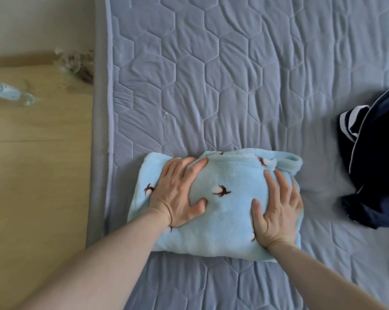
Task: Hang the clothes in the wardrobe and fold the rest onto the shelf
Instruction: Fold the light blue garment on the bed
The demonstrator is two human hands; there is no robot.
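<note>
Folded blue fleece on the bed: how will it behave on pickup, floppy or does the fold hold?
Probably floppy: the fleece dents under the left hand and the right hand, both pressing flat. The fold may spring open, since a loose edge bulges at its far right corner. Likely light and not slippery, given the plush pile on the quilted mattress.

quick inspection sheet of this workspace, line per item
surface: quilted grey-blue mattress, wrinkled, a few loose threads on it
job's things: folded light blue fleece garment lies flat near the front edge; dark navy garment with white trim lies crumpled at the right
clutter: clear plastic bottle lying on the wooden floor; a fluffy clump by the mattress corner, too blurred to identify
grippers: left hand and right hand both press flat on the fleece, fingers straight
cables: nothing seen
surroundings: pale wall at top left
</note>
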